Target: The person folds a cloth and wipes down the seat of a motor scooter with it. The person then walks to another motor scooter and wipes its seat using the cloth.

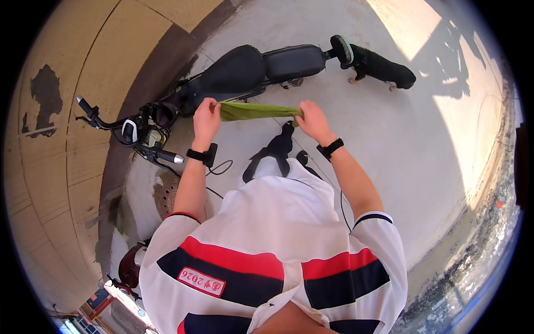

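Left hand (206,118) and right hand (314,119) pinch opposite ends of a green cloth (255,112); even tension best prevents sagging or twisting.

Bright daylight: soft shade around the right hand (314,121), sunlit patches on the ground (384,145) farther right; fisheye-bent edges, perhaps slightly blurred, inside black corners

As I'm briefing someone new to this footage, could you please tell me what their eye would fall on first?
Probably the green cloth, stretched between the left hand and right hand. Next would come the black bike just beyond it, its handlebars towards the wall on the left, and the black dog by its rear end.
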`<state>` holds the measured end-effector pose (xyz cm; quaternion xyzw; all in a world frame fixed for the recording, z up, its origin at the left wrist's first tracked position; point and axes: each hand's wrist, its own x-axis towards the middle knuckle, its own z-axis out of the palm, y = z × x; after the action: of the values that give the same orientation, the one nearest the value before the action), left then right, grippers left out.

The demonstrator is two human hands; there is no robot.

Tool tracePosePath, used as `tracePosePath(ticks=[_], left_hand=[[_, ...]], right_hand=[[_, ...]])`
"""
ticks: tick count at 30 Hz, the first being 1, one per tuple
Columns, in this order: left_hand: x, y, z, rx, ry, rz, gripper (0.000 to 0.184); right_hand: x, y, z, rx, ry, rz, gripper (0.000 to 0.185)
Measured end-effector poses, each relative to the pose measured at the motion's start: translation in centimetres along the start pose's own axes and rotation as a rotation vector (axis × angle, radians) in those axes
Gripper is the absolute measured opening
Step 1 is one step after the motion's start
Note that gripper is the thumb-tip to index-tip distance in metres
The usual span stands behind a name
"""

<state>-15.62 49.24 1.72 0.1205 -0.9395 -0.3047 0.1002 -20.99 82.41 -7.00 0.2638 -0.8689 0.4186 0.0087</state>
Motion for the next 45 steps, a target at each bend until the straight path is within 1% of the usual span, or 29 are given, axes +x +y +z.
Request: tracePosePath(ticks=[4,9,12,15,18,19,22,25,26,27,29,32,33,36,38,40,44,45], left_hand=[[4.6,-1.0,4.4,0.021,-0.074,0.036,0.014],[8.9,-3.2,7.9,0.026,-0.152,-0.066,0.015],[10.6,-5.3,9.0,0.027,-0.168,-0.107,0.015],[12.0,-7.5,9.3,0.054,-0.167,-0.183,0.014],[12.9,-9.2,9.7,0.063,-0.184,-0.258,0.014],[13.2,-9.7,10.0,0.06,-0.194,-0.279,0.014],[14.0,-11.2,11.6,-0.143,-0.227,-0.353,0.014],[15.1,-11.9,14.0,-0.113,-0.14,-0.213,0.011],[15.4,-11.9,14.9,-0.157,-0.146,-0.215,0.012],[15.7,-11.6,15.5,-0.2,-0.15,-0.217,0.013],[16.3,-11.1,16.6,-0.281,-0.181,-0.231,0.013],[17.4,-10.1,18.0,-0.233,-0.169,-0.227,0.012],[17.7,-9.8,18.4,-0.231,-0.146,-0.189,0.013],[18.7,-8.8,19.8,-0.142,-0.156,-0.165,0.013],[19.2,-7.4,20.5,-0.144,-0.185,-0.2,0.013],[19.7,-4.7,20.4,-0.15,-0.239,-0.236,0.013],[21.1,0.8,21.4,-0.14,-0.362,-0.188,0.014],[21.4,1.9,21.9,-0.139,-0.362,-0.161,0.014]], right_hand=[[0.7,1.8,-1.7,-0.055,-0.016,0.179,0.021],[3.8,3.6,-1.5,-0.108,-0.128,0.336,0.027],[6.0,4.7,-0.2,-0.091,-0.18,0.33,0.026],[8.5,4.5,1.0,-0.067,-0.153,0.256,0.031],[11.1,3.8,1.2,-0.13,-0.238,0.294,0.037],[11.7,3.9,1.3,-0.138,-0.227,0.281,0.037],[12.4,4.5,1.5,-0.177,-0.228,0.26,0.033],[13.7,5.8,0.7,-0.257,-0.285,0.254,0.027],[14.0,6.1,0.3,-0.283,-0.304,0.262,0.024],[14.4,6.6,-0.1,-0.309,-0.323,0.268,0.023],[15.0,7.6,-1.0,-0.33,-0.288,0.276,0.02],[15.9,9.7,-2.3,-0.368,-0.287,0.256,0.016],[16.3,10.2,-2.8,-0.378,-0.296,0.245,0.015],[17.3,12.3,-4.1,-0.35,-0.265,0.237,0.012],[17.9,14.2,-5.2,-0.336,-0.293,0.242,0.014],[18.4,16.5,-6.3,-0.315,-0.293,0.253,0.015],[18.8,20.8,-9.0,-0.268,-0.193,0.297,0.021],[18.8,22.2,-9.6,-0.279,-0.207,0.335,0.024]])
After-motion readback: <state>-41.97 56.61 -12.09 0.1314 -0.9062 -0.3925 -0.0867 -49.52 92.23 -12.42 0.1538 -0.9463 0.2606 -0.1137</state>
